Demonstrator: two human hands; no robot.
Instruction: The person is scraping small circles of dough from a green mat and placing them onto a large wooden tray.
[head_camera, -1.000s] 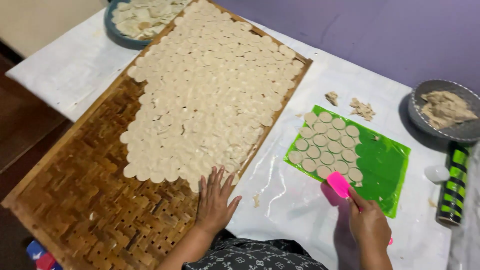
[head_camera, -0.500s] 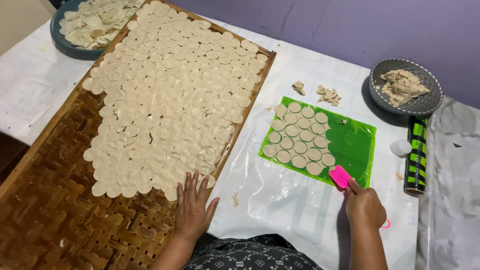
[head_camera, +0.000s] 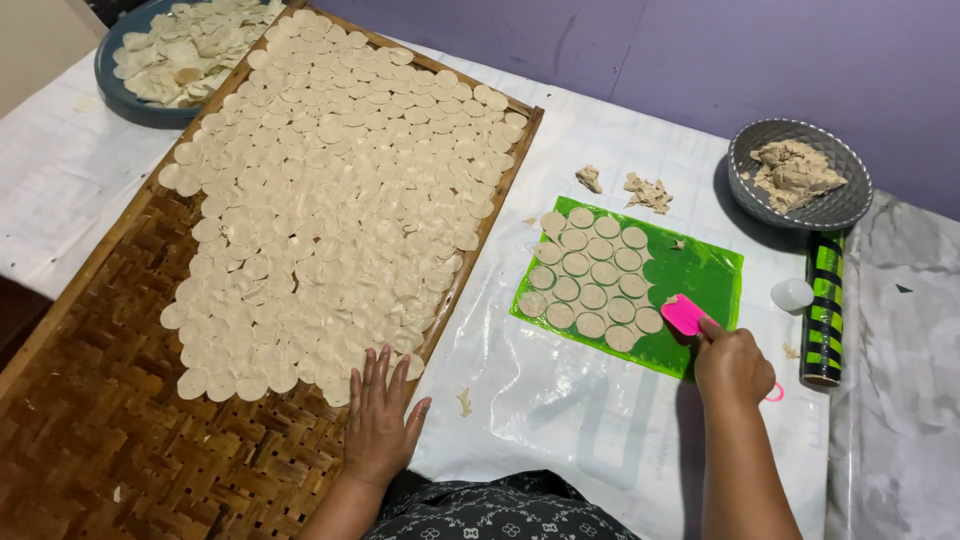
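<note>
Right hand (head_camera: 733, 362) closed around the handle of a pink scraper (head_camera: 685, 314); the blade projects ahead of the knuckles and lies flat on the green mat (head_camera: 710, 275), at its near right part. Just left of the blade: the cut dough rounds (head_camera: 590, 280), in tight rows covering the mat's left half. A pink ring (head_camera: 774, 392) shows just right of the wrist. Further right of this hand, a green-and-black roller (head_camera: 823, 310) lies lengthwise on the bench (head_camera: 560, 400), with a small white cap (head_camera: 792, 294) touching its left side. Beyond the roller, a grey bowl (head_camera: 840, 205) holds lumps of dough; loose dough scraps (head_camera: 648, 190) lie beyond the mat. Left hand (head_camera: 380, 415) open, fingers spread, palm down on the near edge of the woven bamboo tray (head_camera: 120, 440), fingertips touching the nearest of the many dough discs (head_camera: 340, 190) laid across it. Beyond the tray's far corner, a blue plate (head_camera: 115, 95) with more dough pieces.
</note>
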